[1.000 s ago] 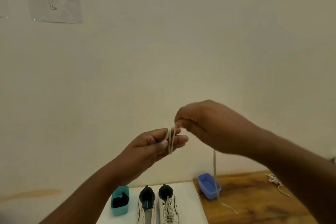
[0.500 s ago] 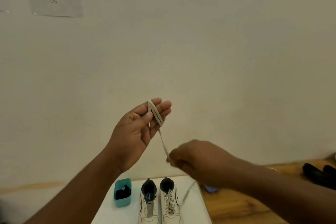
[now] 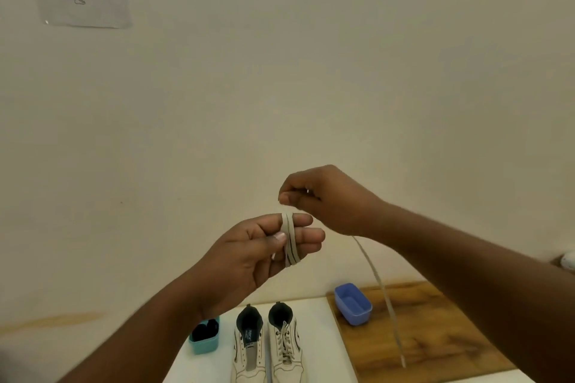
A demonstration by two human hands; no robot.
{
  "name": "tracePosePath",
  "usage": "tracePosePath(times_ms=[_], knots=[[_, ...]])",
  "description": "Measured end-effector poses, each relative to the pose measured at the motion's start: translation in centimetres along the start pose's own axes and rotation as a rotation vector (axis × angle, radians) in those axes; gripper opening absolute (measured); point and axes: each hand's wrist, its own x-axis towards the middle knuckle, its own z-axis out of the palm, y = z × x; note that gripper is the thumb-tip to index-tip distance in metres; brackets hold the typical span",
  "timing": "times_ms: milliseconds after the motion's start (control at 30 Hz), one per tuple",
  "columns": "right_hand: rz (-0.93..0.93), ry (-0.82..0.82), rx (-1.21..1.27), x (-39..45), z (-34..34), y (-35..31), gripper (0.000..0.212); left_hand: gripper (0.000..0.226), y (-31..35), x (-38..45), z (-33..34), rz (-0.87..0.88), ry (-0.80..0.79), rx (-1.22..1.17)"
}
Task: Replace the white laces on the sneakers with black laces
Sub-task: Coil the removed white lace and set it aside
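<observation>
The person is coiling a white lace (image 3: 290,239) around the straight fingers (image 3: 306,235) of the left hand (image 3: 249,255), the thumb pressing the loops in place. The right hand (image 3: 326,199) is pinching the lace just above and behind those fingers, its free length trailing down to the right toward the counter (image 3: 435,329). Below, the left sneaker (image 3: 249,348) is sitting unlaced, and the right sneaker (image 3: 287,345) is carrying white laces.

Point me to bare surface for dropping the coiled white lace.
Free: the wooden board right of the blue tub, and the white mat between the laced sneaker and the board. Crowded: teal tub beside the unlaced sneaker.
</observation>
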Motion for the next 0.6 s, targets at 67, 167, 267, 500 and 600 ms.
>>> tracePosePath(times_ms=[67, 167, 267, 500, 600], knots=[[0.031, -0.041, 0.043, -1.0, 2.0, 0.8, 0.015, 0.041, 0.5, -0.1, 0.3, 0.042, 0.039, -0.114], [0.082, -0.113, 0.043, -3.6, 4.5, 0.5, 0.02, 0.04, 1.0, 0.0, -0.3, 0.104, 0.128, -0.195], [0.0, -0.265, -0.018, -6.4, 5.5, -1.8, 0.027, 0.04, 0.8, 0.5, -2.0, 0.14, 0.228, -0.118], [-0.022, -0.105, -0.292, -4.4, -1.8, -4.8, 0.017, 0.041, -1.4, -0.2, -1.6, -0.009, 0.111, 0.253], [-0.045, -0.054, -0.251, -1.5, -3.0, -2.9, 0.019, 0.041, -1.4, -0.5, -0.8, -0.069, 0.043, 0.162]])
